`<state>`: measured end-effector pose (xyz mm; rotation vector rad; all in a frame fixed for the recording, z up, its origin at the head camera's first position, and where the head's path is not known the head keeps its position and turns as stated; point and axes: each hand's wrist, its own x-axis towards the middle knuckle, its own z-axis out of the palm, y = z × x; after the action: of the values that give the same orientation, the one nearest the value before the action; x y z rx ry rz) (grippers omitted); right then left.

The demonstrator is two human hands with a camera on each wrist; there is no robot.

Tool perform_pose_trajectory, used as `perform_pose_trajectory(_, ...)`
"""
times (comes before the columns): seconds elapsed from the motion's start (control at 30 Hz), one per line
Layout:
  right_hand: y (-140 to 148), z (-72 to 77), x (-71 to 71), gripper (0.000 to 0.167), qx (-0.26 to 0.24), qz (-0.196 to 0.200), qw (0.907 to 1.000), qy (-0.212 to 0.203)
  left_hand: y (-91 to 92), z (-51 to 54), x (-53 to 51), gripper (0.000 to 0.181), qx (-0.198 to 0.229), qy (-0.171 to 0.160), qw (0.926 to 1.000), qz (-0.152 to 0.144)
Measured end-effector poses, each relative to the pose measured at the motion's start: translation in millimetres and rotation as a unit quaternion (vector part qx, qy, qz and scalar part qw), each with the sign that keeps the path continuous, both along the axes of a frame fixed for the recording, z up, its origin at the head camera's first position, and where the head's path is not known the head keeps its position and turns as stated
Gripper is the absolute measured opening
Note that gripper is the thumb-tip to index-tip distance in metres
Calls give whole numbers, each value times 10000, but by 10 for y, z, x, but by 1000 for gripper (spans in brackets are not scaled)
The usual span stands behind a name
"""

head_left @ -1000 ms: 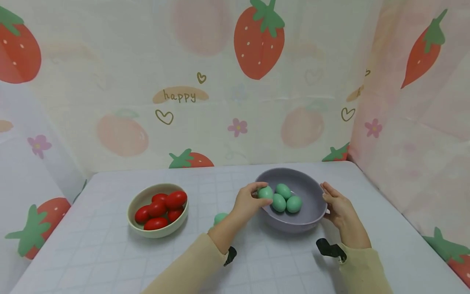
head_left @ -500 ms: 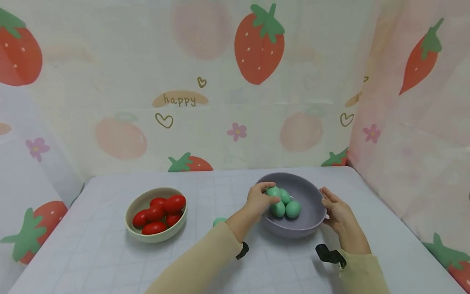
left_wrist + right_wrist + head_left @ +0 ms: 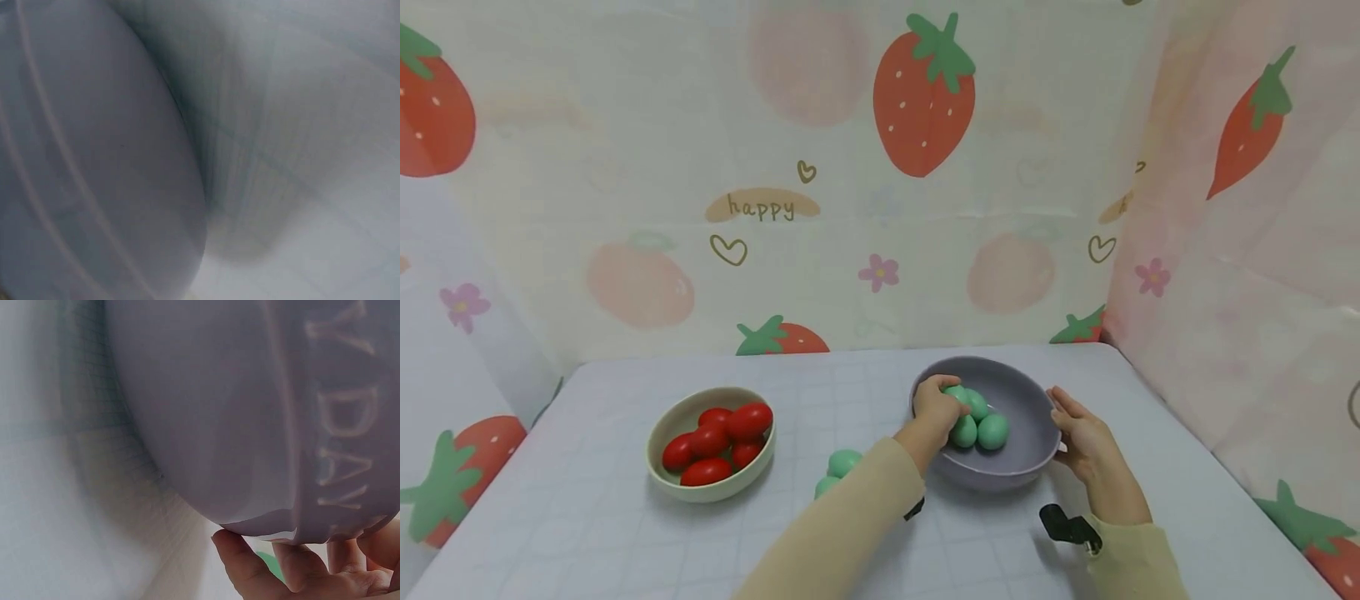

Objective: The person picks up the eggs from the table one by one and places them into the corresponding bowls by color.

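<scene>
My left hand (image 3: 934,410) reaches over the near-left rim of a grey-purple bowl (image 3: 1033,408) and pinches a green egg (image 3: 956,393) down among the others. Beside it in the bowl lie more green eggs (image 3: 993,432). The left wrist view shows only the bowl's outer wall (image 3: 125,150) and the cloth; that hand's fingers are out of it. My right hand (image 3: 1093,446) rests against the bowl's right side. In the right wrist view its fingers (image 3: 240,559) touch the outer wall (image 3: 206,425) from below, fairly straight, near raised letters.
To the left stands a cream bowl (image 3: 658,462) with several red egg-shaped pieces (image 3: 709,440). More green eggs (image 3: 844,461) lie on the white checked tablecloth (image 3: 580,517), partly behind my left sleeve (image 3: 850,517). Strawberry-print curtains (image 3: 820,233) enclose the back and sides.
My left hand has carried its green egg rightward over the rim and lowered it beside the other eggs. The right hand stays at the bowl. The view has tilted slightly.
</scene>
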<state>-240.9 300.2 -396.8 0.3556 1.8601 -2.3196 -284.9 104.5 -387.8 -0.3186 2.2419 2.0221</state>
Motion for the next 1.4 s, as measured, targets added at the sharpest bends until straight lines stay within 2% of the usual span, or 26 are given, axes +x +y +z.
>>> perform_pose_trajectory(0.2,8,16,-8,57,26,-80,10000,40,51,-18,-57,47,50,-96,9996,242)
perform_pose_trajectory(0.47,-24,6,8,57,61,-53,10000,58,54,-92,-83,46,78,-494,9984,260)
perform_pose_trajectory(0.67,-18,-6,13,57,26,-49,9999,107,69,-130,-115,42,-111,-611,9976,316)
perform_pose_trajectory(0.87,-3,-12,14,57,-3,-42,9999,109,92,-107,-93,40,-371,-492,9978,238)
perform_pose_trajectory(1.23,-13,-18,18,58,-2,-117,9999,90,49,7,7,48,-1208,84,9926,-115)
perform_pose_trajectory(1.3,-15,-13,21,57,-44,-158,9998,76,48,12,20,47,-1182,134,9928,-127)
perform_pose_trajectory(1.4,-11,-14,22,57,-67,-192,9997,101,39,34,47,46,-894,192,9958,-78)
